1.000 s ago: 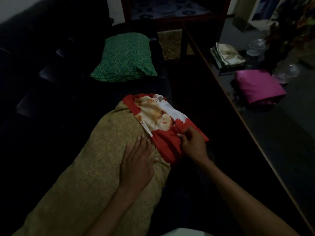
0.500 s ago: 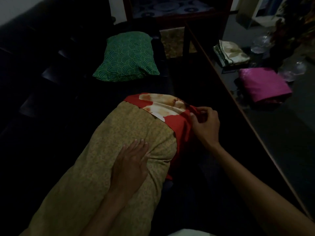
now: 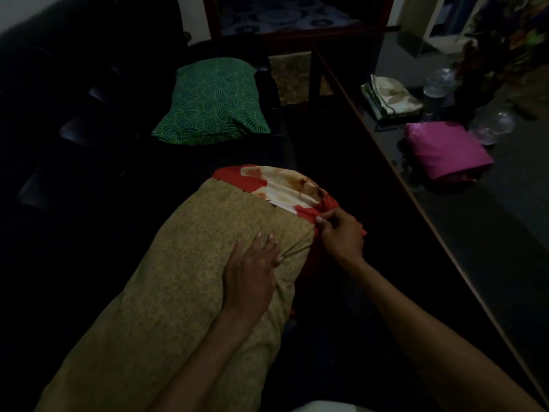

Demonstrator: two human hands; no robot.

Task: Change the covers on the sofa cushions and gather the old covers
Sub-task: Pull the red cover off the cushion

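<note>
In the lower middle of the frame a long cushion (image 3: pixel 166 292) in a mustard-gold patterned cover is lying lengthwise on the dark sofa (image 3: pixel 74 144), reaching from the bottom left corner up toward the centre. At its far end a red cover with cream and orange blotches (image 3: pixel 279 185) is wrapping the cushion's tip, just above the centre of the frame. The left hand (image 3: pixel 252 272) is lying flat on the gold cover right of centre, its fingers straight and close together, pressing down on the fabric, which is creasing beside the fingertips. The right hand (image 3: pixel 341 233) is sitting at the right edge of the cushion, pinching the bunched red cloth between thumb and forefinger while the other fingers are curling loosely under. In the upper middle a green cushion with a wave pattern (image 3: pixel 211 99) is resting on the sofa seat, well apart from the gold one. Along the right side a dark glossy worktop (image 3: pixel 490 233) is carrying a folded magenta cloth (image 3: pixel 445 150), a folded cream and green cloth (image 3: pixel 392 96) beyond it, and some clear glassware (image 3: pixel 493 123) just beside them in the upper right of the frame.
</note>
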